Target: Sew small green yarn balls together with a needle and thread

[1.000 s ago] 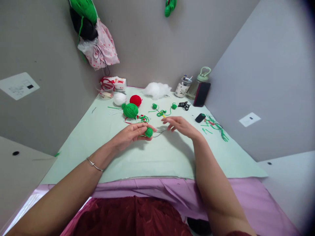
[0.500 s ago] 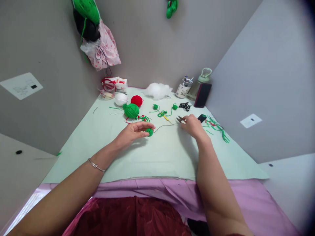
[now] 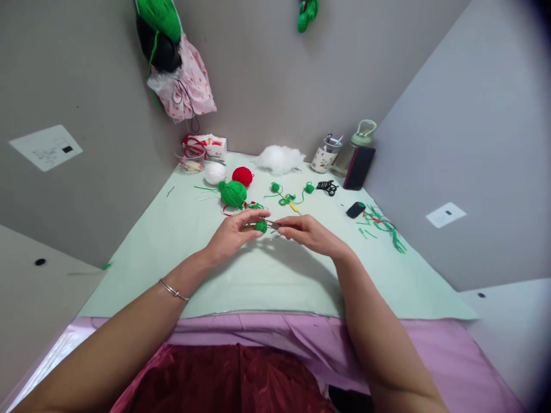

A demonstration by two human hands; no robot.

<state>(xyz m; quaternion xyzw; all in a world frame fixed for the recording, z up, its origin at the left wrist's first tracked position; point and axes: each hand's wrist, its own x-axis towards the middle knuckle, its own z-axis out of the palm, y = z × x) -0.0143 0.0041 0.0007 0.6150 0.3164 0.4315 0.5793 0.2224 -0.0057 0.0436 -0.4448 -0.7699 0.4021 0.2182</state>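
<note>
A small green yarn piece (image 3: 260, 226) is being pinched between the thumb and fingers of the left hand (image 3: 232, 234), just above the counter (image 3: 275, 275) near its middle. The right hand (image 3: 307, 232) is being held just beside it at 3 o'clock, its fingers closed narrowly on small snips (image 3: 272, 223), whose thin dark tip is being pointed at the green piece; whether the tip is touching the yarn cannot be told. A thin bracelet (image 3: 173, 291) is being worn on the left wrist.

Outward from the hands, at 12 o'clock, a green yarn ball (image 3: 233, 193) is being kept on the counter with loose red and green strands (image 3: 247, 206) just in front of it. Behind it a red yarn ball (image 3: 243, 176) and a white yarn ball (image 3: 214, 172) are lying side by side. At 1 o'clock two small green knotted pieces (image 3: 308, 187) are joined by a strand, with a yellow-handled hook (image 3: 293, 206) near them, and a black hair clip (image 3: 327, 187) is lying farther right. At 2 o'clock a small black object (image 3: 355, 209) and a scatter of green yarn offcuts (image 3: 383, 225) are being left near the counter's right edge.

Along the far edge, a tuft of white stuffing (image 3: 279, 159), a pen cup (image 3: 325, 158), a bottle with a green lid (image 3: 355, 146) and a dark phone (image 3: 359, 167) are standing, with a clear bowl (image 3: 189, 162) and a red-and-white box (image 3: 210, 146) at 11 o'clock. A spotted pink bag (image 3: 185, 92) is hanging on the wall above.
</note>
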